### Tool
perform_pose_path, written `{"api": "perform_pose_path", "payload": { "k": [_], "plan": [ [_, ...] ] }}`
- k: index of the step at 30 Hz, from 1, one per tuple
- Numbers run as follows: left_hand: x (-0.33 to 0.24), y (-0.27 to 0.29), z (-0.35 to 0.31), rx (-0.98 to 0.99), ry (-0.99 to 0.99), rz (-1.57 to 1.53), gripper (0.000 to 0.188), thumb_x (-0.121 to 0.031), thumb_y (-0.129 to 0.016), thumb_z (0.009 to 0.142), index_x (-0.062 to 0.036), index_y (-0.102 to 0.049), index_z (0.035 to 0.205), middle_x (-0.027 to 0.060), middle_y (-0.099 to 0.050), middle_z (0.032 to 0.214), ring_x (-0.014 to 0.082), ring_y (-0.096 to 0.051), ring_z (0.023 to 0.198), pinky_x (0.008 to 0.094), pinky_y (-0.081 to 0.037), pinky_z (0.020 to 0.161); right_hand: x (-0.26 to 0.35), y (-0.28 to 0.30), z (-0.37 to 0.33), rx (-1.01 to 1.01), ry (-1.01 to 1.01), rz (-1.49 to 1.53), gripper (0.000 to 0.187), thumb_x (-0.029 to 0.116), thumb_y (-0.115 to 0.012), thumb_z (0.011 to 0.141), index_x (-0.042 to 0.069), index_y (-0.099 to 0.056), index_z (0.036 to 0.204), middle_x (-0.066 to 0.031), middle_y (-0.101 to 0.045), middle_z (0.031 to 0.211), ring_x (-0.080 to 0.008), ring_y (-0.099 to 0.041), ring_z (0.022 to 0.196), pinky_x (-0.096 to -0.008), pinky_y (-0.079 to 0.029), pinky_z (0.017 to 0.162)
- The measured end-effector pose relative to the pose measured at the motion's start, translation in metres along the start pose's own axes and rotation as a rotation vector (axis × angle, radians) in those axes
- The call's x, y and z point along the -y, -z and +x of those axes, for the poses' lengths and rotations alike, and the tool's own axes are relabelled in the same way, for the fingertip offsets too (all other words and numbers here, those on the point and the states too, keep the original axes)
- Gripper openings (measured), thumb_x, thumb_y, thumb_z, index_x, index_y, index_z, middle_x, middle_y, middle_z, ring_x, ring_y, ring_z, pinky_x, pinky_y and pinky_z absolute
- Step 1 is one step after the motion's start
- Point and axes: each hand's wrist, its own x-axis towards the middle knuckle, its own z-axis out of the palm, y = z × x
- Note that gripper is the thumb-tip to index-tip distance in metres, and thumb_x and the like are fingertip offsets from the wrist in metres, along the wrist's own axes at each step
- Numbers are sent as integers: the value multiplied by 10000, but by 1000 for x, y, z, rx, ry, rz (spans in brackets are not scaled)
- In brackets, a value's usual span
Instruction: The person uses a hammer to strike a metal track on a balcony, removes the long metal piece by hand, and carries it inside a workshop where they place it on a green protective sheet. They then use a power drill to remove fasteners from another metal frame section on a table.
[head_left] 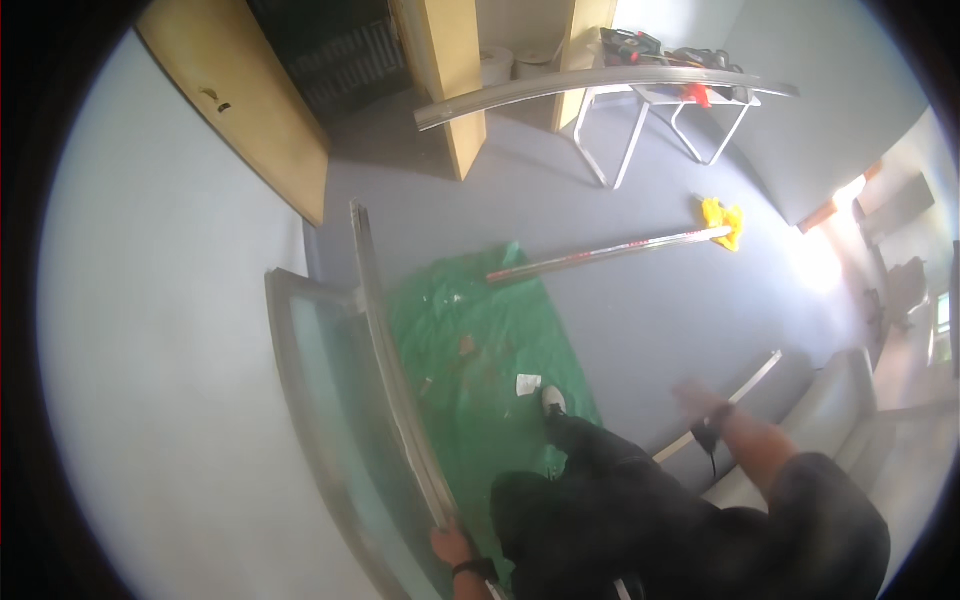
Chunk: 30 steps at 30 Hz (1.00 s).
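My left hand (451, 544) is closed round the near end of a long grey metal profile (396, 384). That profile runs away from me, beside a glazed metal frame (300, 385) that stands along the white wall. A dark band circles my left wrist. Out to the right, my right hand (695, 398) is in the air, smeared by motion, so its fingers cannot be made out. It appears above the floor near a thin pale strip (745, 388). A dark strap hangs from the right wrist.
A green sheet (470, 345) with debris and a white scrap (528, 384) covers the floor by my shoe (553, 400). Another long bar (600, 252) lies ahead, with a yellow cloth (733, 224) at its far end. A long profile (600, 82) spans a white-legged table (625, 140) holding tools.
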Motion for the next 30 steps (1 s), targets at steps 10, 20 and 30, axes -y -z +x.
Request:
{"api": "perform_pose_path", "payload": {
  "k": [10,20,30],
  "plan": [
    [-63,-67,94,115,57,188,413,-329,-750,870,33,-563,807,199,-561,792,412,-589,760,545,-447,694,115,270,277,-92,-375,793,498,346,-719,903,-37,-651,1215,-172,-732,990,-223,-729,777,-327,-584,738],
    [-197,-6,180,200,130,-46,456,-376,-748,869,16,-538,766,186,-551,732,412,-585,706,532,-462,677,156,238,354,165,-363,822,451,352,-727,851,-22,-710,1102,-140,-731,923,-208,-726,748,-324,-575,688],
    [-174,-69,238,7,7,218,322,-240,-782,852,13,-583,857,175,-582,749,408,-598,720,513,-462,657,191,228,488,283,-55,693,402,406,-694,872,7,-709,906,-108,-700,776,-226,-675,657,-359,-544,651]
  ]
}}
